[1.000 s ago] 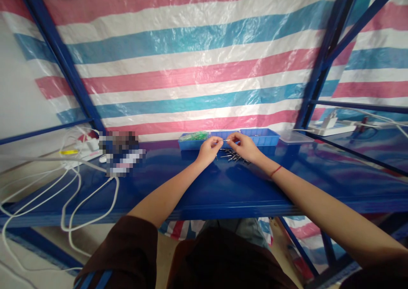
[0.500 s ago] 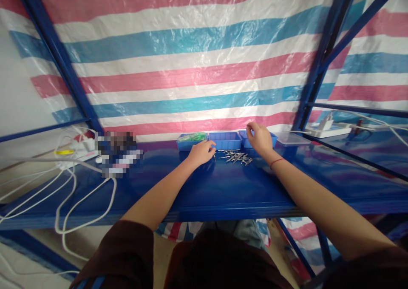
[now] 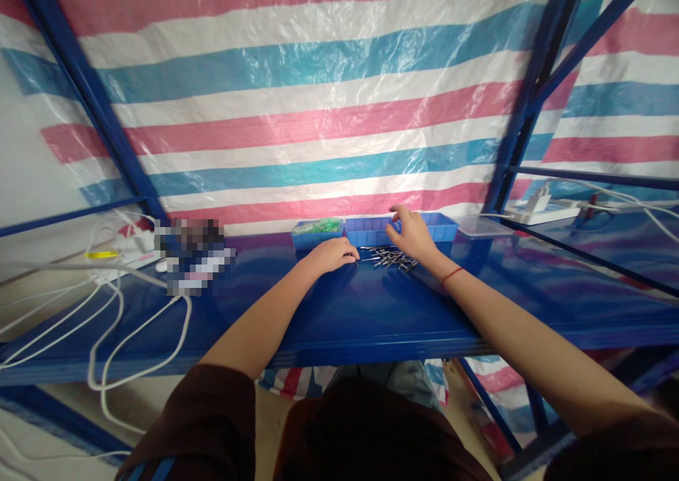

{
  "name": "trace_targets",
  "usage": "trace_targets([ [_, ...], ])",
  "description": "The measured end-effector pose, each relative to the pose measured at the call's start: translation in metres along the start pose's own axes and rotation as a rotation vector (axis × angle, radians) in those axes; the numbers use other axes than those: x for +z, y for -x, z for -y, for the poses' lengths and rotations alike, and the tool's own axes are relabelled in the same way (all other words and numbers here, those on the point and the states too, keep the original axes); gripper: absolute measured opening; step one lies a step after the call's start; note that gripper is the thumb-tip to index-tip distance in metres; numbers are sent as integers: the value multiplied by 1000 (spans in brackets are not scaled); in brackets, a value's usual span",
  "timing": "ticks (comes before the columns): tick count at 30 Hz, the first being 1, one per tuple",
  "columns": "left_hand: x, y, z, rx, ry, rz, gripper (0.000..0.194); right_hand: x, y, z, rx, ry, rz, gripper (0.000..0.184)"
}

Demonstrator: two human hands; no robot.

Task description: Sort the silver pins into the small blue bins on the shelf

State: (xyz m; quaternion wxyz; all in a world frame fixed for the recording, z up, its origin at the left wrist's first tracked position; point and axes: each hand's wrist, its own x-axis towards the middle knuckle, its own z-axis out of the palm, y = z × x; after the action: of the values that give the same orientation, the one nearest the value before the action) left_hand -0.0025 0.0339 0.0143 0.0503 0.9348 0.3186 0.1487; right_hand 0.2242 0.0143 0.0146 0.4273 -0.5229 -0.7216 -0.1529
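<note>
Beside the metal pins [image 3: 390,257], left hand [image 3: 332,255] curled, grip unclear; right hand [image 3: 411,232] open.

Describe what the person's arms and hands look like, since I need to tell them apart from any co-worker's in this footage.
Both forearms are bare from the elbow down. The upper arms wear dark brown sleeves, the left one showing blue stripes near the bottom edge. The right wrist carries a thin red string bracelet. The left hand and right hand wear no gloves; no rings are discernible.
</note>
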Motion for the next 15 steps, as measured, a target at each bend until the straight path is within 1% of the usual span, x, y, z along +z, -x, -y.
trace_targets([
  [3,6,1,0,-33,-40,-89,15,0,3,9,7,-79,87,30],
  [5,9,0,-1,-51,4,-171,17,2,6,15,36,-176,162,27],
  [7,12,-2,-5,-74,129,-268,19,6,10,22,76,-310,218,24],
  [10,14,-8,-12,-119,340,-395,19,11,13,30,108,-532,245,23],
  [12,16,-12,-16,-141,446,-430,18,13,14,34,136,-665,247,27],
  [15,19,-15,-19,-144,583,-417,17,12,13,36,206,-790,241,32],
])
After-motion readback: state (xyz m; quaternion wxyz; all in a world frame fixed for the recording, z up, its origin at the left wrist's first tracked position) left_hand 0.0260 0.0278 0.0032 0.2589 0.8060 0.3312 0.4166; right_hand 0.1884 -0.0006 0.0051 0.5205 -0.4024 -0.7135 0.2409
